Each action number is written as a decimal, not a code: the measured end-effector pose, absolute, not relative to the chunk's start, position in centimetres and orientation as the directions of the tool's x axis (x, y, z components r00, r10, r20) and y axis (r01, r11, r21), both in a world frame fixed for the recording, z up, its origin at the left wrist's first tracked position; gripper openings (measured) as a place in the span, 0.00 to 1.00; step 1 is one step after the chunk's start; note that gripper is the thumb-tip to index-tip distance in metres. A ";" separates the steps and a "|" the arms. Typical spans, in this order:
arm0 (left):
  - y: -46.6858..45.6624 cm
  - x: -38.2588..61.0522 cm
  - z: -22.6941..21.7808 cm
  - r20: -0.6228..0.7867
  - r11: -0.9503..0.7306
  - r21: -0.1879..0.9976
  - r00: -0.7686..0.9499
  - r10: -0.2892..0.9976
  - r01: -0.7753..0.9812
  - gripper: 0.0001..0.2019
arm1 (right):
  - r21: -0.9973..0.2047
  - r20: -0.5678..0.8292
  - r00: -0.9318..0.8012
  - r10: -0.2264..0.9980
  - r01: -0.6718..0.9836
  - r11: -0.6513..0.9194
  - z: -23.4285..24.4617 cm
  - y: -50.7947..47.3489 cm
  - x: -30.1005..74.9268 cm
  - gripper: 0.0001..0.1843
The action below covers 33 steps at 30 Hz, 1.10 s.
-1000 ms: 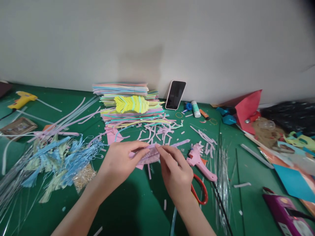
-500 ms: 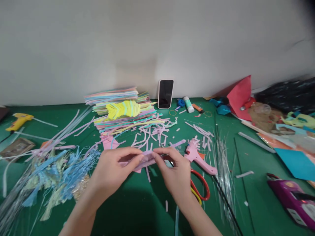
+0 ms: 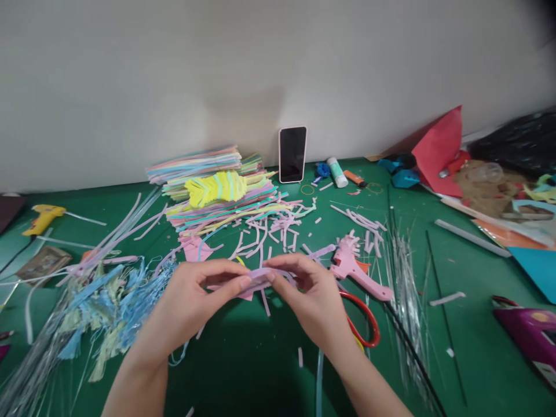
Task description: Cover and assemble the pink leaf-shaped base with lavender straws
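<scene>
My left hand [image 3: 191,298] pinches one end of a flat lilac strip piece [image 3: 259,279] between thumb and forefinger. Opposite it, my right hand [image 3: 313,298] grips the other end the same way, so the piece stretches level between both sets of fingertips. Its ends are partly hidden by my fingers. Beneath lie a pink paper piece [image 3: 247,295] and loose lilac cuttings [image 3: 265,304]. Just right of my right hand rests a pink glue gun [image 3: 358,275], with red-handled scissors [image 3: 372,324] partly covered by my wrist.
Behind the hands lie bundles of pastel strips [image 3: 195,162] with a yellow striped piece [image 3: 217,189] on top. A phone [image 3: 292,155] leans against the wall. Blue fringed scraps [image 3: 139,295] and a yellow glue gun [image 3: 46,218] lie left; clear thin strands [image 3: 403,278] lie right.
The camera view has shifted slightly, so the table's contents sit a little differently. Both hands still pinch the lilac piece, which now looks narrower and slightly bowed.
</scene>
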<state>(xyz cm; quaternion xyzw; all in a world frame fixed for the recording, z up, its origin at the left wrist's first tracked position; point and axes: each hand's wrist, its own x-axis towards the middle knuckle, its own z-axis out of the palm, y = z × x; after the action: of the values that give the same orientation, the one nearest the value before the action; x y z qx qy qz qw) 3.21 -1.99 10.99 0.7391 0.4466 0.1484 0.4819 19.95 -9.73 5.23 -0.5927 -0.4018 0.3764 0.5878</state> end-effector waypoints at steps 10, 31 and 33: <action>-3.3 5.2 10.3 -0.187 -0.035 0.886 0.427 0.885 0.462 0.10 | -0.998 -0.022 0.359 0.933 -0.059 -0.001 4.9 -9.5 19.5 0.08; -2.6 4.9 8.6 -0.051 -0.202 0.812 0.411 0.910 0.548 0.11 | -0.644 0.578 0.317 0.752 0.744 0.181 2.2 -10.9 18.5 0.15; -2.7 5.0 8.5 -0.060 -0.190 0.819 0.410 0.910 0.541 0.11 | -0.646 0.574 0.320 0.754 0.742 0.177 2.2 -11.1 18.4 0.15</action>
<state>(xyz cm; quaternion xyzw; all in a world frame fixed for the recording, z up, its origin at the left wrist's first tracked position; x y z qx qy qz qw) 4.96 -2.71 8.55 0.7366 0.4926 0.2287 0.4031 18.39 -11.08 2.16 -0.6414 -0.5830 0.0057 0.4987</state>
